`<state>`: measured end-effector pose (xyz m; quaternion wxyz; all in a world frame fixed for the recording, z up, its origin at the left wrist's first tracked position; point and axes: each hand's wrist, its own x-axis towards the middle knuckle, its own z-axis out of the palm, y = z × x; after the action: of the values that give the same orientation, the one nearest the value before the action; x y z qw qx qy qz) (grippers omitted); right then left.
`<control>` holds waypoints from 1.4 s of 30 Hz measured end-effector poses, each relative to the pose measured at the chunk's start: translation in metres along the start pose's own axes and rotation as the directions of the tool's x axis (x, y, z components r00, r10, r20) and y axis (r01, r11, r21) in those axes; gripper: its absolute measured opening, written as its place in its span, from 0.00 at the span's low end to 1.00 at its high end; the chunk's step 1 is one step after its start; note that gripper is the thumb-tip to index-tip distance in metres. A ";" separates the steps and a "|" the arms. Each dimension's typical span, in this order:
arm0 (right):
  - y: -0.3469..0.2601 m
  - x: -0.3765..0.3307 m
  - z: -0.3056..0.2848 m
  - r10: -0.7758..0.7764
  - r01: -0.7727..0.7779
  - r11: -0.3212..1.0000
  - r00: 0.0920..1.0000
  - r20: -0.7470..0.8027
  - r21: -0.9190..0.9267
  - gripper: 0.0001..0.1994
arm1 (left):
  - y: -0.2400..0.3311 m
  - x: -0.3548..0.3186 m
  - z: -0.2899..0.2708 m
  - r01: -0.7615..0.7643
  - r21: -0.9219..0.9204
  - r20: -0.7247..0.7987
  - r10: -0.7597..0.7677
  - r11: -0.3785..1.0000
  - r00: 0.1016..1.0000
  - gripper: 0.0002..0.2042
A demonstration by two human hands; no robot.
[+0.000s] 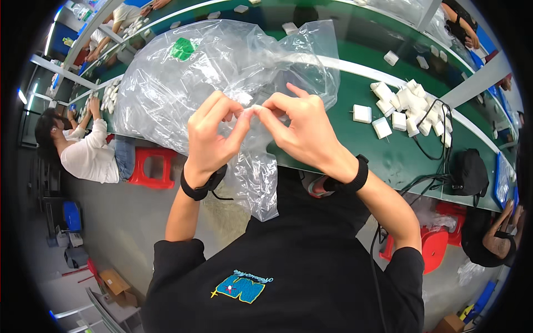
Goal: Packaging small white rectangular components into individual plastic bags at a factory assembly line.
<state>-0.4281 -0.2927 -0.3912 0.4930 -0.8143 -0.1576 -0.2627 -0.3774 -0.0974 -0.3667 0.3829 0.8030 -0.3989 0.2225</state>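
My left hand (214, 133) and my right hand (304, 132) meet fingertip to fingertip above the near edge of the green worktable (333, 161). Thumb and index finger of each are pinched together; a small whitish bit shows by the left fingertips, too little to name. Right behind and below the hands spreads a large clear plastic bag (161, 100) with a green patch. Part of it hangs over the table edge between my forearms. To the right of my right hand lie loose white plug adapters (362, 114), with a heap of several more beyond.
Black cables (438, 150) run from the heap to a black pouch (469, 172) at the right. A metal post (477, 80) rises past the table. On the left a person in white (89, 150) sits near a red stool (152, 166). Other people work along the line.
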 end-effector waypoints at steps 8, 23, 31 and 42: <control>0.000 0.003 0.012 0.099 -0.101 0.995 0.992 -0.072 -0.022 0.13 | 0.001 0.002 0.021 -0.028 0.058 -0.019 0.029 0.998 0.999 0.09; 0.000 0.007 0.012 0.403 -0.386 0.895 0.915 -0.033 0.223 0.11 | -0.005 0.004 0.026 0.040 0.068 0.005 -0.040 0.997 0.999 0.07; 0.009 0.006 -0.001 0.213 -0.270 0.809 0.962 0.169 0.522 0.08 | -0.013 0.009 0.018 0.126 -0.113 -0.015 -0.128 0.986 0.992 0.07; 0.005 0.007 -0.008 0.194 -0.323 0.776 0.939 0.283 0.541 0.10 | -0.027 0.015 0.019 0.141 -0.162 0.092 -0.127 0.977 0.988 0.11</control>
<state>-0.4220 -0.3022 -0.3874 0.7291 -0.6621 -0.1676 -0.0434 -0.3459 -0.1092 -0.3806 0.4471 0.8011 -0.3763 0.1291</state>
